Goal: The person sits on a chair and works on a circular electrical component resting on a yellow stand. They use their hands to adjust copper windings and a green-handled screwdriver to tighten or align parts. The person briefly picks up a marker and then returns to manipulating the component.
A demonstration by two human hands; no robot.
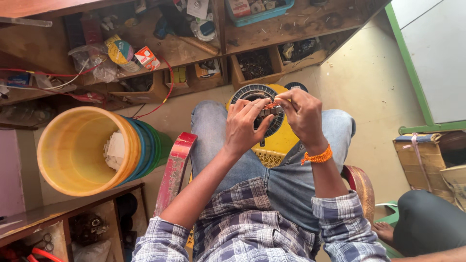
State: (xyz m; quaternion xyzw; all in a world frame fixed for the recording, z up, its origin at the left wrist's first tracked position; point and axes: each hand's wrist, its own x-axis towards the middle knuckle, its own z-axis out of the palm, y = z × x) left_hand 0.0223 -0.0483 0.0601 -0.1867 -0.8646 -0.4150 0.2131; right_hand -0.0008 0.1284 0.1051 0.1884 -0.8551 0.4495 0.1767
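Checked blue-and-white shirt sleeves (242,228) fill the bottom of the view, above blue denim jeans (291,184) on the seated person's lap. On the knees rests a round ring of stacked grey metal plates, a motor stator (252,92), lying on a yellow plastic housing (279,140) with a lattice grille at its near edge.

Both hands meet over the near right rim of the stator. The left hand (242,128) presses its fingertips together on a small bundle of copper-coloured winding wire (272,106), and the right hand (303,114), which wears an orange thread band (318,156) at the wrist, pinches the same bundle from the other side.

By the look of it, the stator is heavy and rigid, best taken by its outer rim, where the laminations give a ribbed, firm grip. The wire is probably thin, springy and easily kinked (its enamel coat would scratch too), so it wants a light pinch close to the slot.

Left of the stator stands a nest of plastic buckets (82,150), yellow inside blue and green, smooth and glossy, with pale scraps at the bottom. Beyond the stator, rough wooden shelves (272,34) hold boxes, tape rolls and red cable.
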